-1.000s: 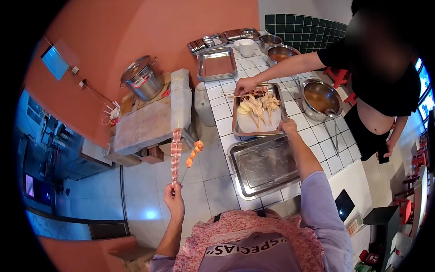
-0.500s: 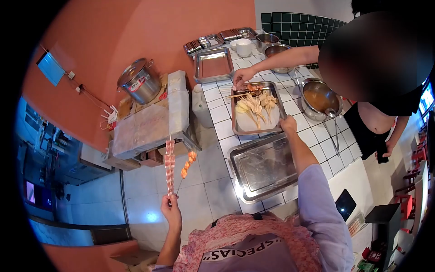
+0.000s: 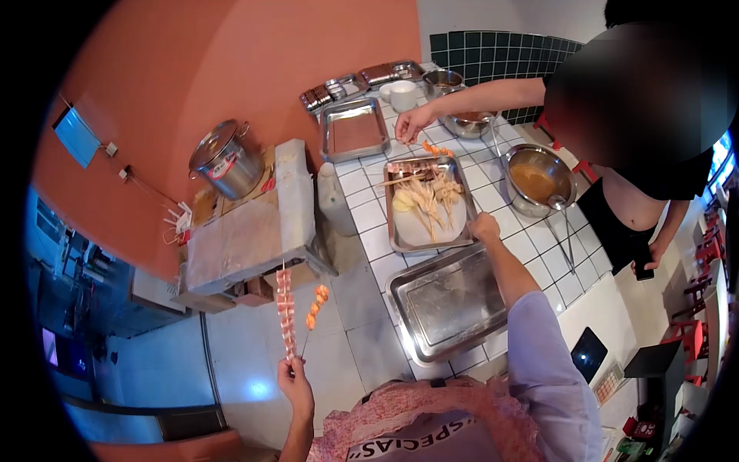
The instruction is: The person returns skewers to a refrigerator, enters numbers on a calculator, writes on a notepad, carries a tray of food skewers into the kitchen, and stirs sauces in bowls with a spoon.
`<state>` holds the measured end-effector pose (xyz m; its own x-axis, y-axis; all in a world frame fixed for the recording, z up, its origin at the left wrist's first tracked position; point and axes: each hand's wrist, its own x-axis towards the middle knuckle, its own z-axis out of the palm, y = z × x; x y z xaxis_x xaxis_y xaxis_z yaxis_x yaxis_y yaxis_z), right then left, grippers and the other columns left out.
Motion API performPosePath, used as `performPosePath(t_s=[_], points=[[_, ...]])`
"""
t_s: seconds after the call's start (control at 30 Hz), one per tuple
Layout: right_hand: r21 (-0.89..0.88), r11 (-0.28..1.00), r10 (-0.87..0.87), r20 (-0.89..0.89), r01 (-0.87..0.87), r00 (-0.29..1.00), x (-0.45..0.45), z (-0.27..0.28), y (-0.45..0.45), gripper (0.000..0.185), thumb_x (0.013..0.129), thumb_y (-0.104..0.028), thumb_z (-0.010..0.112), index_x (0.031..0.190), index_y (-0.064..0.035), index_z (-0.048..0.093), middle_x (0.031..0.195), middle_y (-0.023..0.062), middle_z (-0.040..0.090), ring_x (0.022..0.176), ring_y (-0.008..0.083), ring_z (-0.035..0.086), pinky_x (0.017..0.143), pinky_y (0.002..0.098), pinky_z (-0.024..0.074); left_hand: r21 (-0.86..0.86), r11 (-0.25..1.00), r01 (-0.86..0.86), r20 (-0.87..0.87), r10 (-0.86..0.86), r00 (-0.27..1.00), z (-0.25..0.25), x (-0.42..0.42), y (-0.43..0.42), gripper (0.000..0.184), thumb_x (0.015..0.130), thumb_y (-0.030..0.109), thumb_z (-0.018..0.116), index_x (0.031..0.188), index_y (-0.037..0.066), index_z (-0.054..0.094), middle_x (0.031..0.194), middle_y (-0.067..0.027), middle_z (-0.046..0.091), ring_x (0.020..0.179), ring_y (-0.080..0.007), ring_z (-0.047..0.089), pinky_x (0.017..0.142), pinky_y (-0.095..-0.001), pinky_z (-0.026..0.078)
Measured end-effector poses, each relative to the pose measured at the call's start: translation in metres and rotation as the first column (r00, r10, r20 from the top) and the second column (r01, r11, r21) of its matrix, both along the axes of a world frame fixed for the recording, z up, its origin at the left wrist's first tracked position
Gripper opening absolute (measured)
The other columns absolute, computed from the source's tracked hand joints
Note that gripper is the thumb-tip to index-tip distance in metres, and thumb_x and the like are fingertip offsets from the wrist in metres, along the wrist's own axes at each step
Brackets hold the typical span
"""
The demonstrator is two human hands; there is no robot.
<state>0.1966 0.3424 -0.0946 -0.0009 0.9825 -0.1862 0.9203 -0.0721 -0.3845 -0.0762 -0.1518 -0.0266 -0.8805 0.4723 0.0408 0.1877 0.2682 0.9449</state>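
My left hand [image 3: 295, 379] is closed around the thin ends of two skewers. One is a long skewer of folded pink-and-white meat slices [image 3: 285, 312]; the other carries orange chunks [image 3: 316, 306]. Both point upward over the floor, left of the table. My right hand [image 3: 484, 226] grips the right rim of a metal tray [image 3: 416, 248]. Pale skewers [image 3: 423, 202], yellow slices and a meat skewer lie in this tray. A person's hand [image 3: 416, 123] hovers at its far edge, by an orange-chunk skewer [image 3: 437, 148].
A second metal tray [image 3: 446, 304] lies in front, and another tray [image 3: 354, 129] stands at the back. A bowl of brown broth with a ladle [image 3: 541, 181] sits on the right. Beyond the floor gap, a covered low table [image 3: 240, 245] bears a large pot [image 3: 229, 164].
The other person's hand has moved up off the meat skewer at the tray's far side. My hands keep their holds, and the view has shifted slightly.
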Motion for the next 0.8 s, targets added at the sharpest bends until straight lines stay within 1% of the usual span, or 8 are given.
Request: performPosePath(t_s=[0.17, 0.23, 0.3, 0.4, 0.5, 0.6, 0.67, 0.8], points=[[0.350, 0.916, 0.161, 0.129, -0.197, 0.979, -0.032, 0.013, -0.008, 0.070, 0.076, -0.020, 0.058, 0.137, -0.0089, 0.027, 0.102, 0.0191, 0.062, 0.091, 0.0322, 0.063, 0.077, 0.0468, 0.0478, 0.054, 0.997, 0.054, -0.003, -0.054, 0.999, -0.009, 0.000, 0.012, 0.018, 0.090, 0.018, 0.054, 0.080, 0.004, 0.056, 0.075, 0.0003, 0.057, 0.066, -0.0056, 0.044, 0.062, -0.0220, 0.036], [0.026, 0.986, 0.164, -0.090, -0.163, 0.982, -0.069, 0.077, -0.015, 0.074, 0.077, -0.026, 0.059, 0.140, -0.0186, 0.020, 0.105, 0.0212, 0.061, 0.096, 0.0360, 0.060, 0.084, 0.0454, 0.0457, 0.052, 0.997, 0.066, 0.030, -0.067, 0.997, -0.003, 0.001, 0.021, 0.017, 0.090, 0.018, 0.054, 0.081, 0.004, 0.056, 0.076, 0.0003, 0.058, 0.067, -0.0053, 0.044, 0.062, -0.0216, 0.036], [0.196, 0.963, 0.218, -0.155, -0.186, 0.964, -0.091, 0.117, -0.026, 0.070, 0.078, -0.025, 0.059, 0.139, -0.0214, 0.025, 0.101, 0.0202, 0.062, 0.096, 0.0351, 0.060, 0.082, 0.0444, 0.0467, 0.061, 0.994, 0.087, 0.039, -0.089, 0.995, 0.000, -0.001, 0.027, 0.017, 0.090, 0.018, 0.054, 0.081, 0.004, 0.056, 0.077, 0.0004, 0.058, 0.067, -0.0051, 0.044, 0.062, -0.0211, 0.036], [0.171, 0.895, 0.437, -0.156, -0.412, 0.886, -0.114, 0.108, -0.010, 0.060, 0.078, -0.028, 0.059, 0.133, -0.0186, 0.039, 0.099, 0.0192, 0.063, 0.094, 0.0345, 0.060, 0.081, 0.0446, 0.0464, 0.071, 0.990, 0.120, 0.029, -0.122, 0.992, -0.005, -0.006, 0.035, 0.017, 0.090, 0.018, 0.055, 0.080, 0.004, 0.056, 0.077, 0.0008, 0.058, 0.066, -0.0048, 0.044, 0.060, -0.0202, 0.035], [0.178, 0.638, 0.768, -0.205, -0.749, 0.606, -0.122, 0.079, -0.046, 0.041, 0.081, -0.025, 0.059, 0.120, -0.0141, 0.056, 0.083, 0.0108, 0.065, 0.075, 0.0212, 0.063, 0.068, 0.0351, 0.0490, 0.019, 0.983, 0.181, 0.037, -0.182, 0.983, -0.011, -0.014, 0.041, 0.017, 0.090, 0.017, 0.055, 0.080, 0.004, 0.056, 0.077, 0.0005, 0.057, 0.068, -0.0053, 0.046, 0.061, -0.0204, 0.037], [-0.127, 0.604, 0.520, -0.686, -0.787, 0.509, -0.119, 0.053, -0.129, 0.026, 0.085, -0.015, 0.054, 0.107, -0.0042, 0.062, 0.075, 0.0099, 0.064, 0.063, 0.0168, 0.060, 0.060, 0.0306, 0.0485, 0.088, 0.975, 0.204, 0.013, -0.206, 0.978, 0.002, -0.014, 0.063, 0.016, 0.090, 0.016, 0.055, 0.082, 0.002, 0.056, 0.077, 0.0003, 0.057, 0.070, -0.0060, 0.047, 0.063, -0.0202, 0.039], [-0.169, 0.537, 0.430, -0.788, -0.827, 0.440, -0.118, 0.041, -0.180, 0.025, 0.087, -0.012, 0.053, 0.109, -0.0017, 0.061, 0.070, 0.0046, 0.063, 0.058, 0.0104, 0.058, 0.055, 0.0252, 0.0468, 0.143, 0.965, 0.220, 0.063, -0.231, 0.971, 0.013, -0.012, 0.085, 0.015, 0.090, 0.015, 0.055, 0.084, 0.002, 0.057, 0.078, -0.0001, 0.057, 0.070, -0.0060, 0.048, 0.064, -0.0202, 0.039], [-0.214, 0.598, 0.033, -0.957, -0.773, 0.290, -0.136, 0.064, -0.252, 0.029, 0.094, -0.020, 0.047, 0.116, -0.0042, 0.056, 0.093, 0.0015, 0.063, 0.078, 0.0087, 0.059, 0.067, 0.0225, 0.0483, 0.224, 0.932, 0.284, 0.214, -0.331, 0.919, 0.018, 0.010, 0.125, 0.013, 0.091, 0.014, 0.052, 0.090, 0.003, 0.058, 0.079, -0.0009, 0.059, 0.070, -0.0055, 0.050, 0.064, -0.0211, 0.042]])
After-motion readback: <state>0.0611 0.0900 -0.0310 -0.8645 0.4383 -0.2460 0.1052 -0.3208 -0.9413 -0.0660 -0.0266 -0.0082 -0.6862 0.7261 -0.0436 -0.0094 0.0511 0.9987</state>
